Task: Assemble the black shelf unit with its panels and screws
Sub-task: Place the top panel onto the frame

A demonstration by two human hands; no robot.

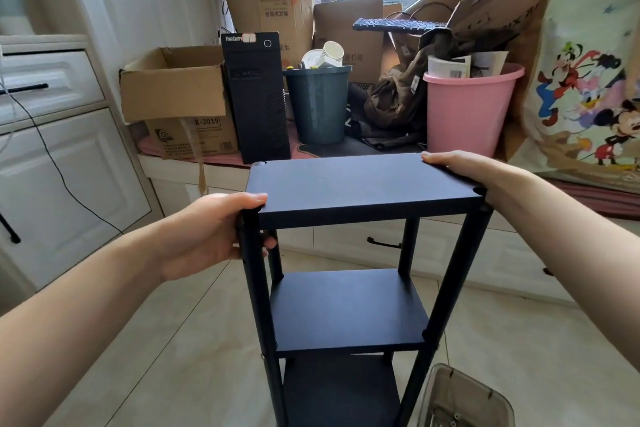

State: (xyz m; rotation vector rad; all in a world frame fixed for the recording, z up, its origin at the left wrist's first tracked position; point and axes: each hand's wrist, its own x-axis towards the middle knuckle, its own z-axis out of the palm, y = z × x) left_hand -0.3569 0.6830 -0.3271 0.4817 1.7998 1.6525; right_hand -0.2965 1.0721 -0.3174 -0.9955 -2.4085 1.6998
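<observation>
The black shelf unit (349,308) stands upright on the tiled floor in the middle of the view, with three panels stacked on round black posts. Its top panel (360,187) lies level. My left hand (207,232) grips the near left corner, thumb on the panel and fingers curled round the post below. My right hand (464,166) lies along the panel's right edge with fingers stretched toward the far right corner. No loose screws show on the shelf.
A clear plastic box (464,399) with small metal parts sits on the floor at lower right. Behind the shelf a low ledge carries a black computer tower (256,97), cardboard boxes (173,90), a dark bin (318,104) and a pink bucket (467,107). White cabinets (52,149) stand left.
</observation>
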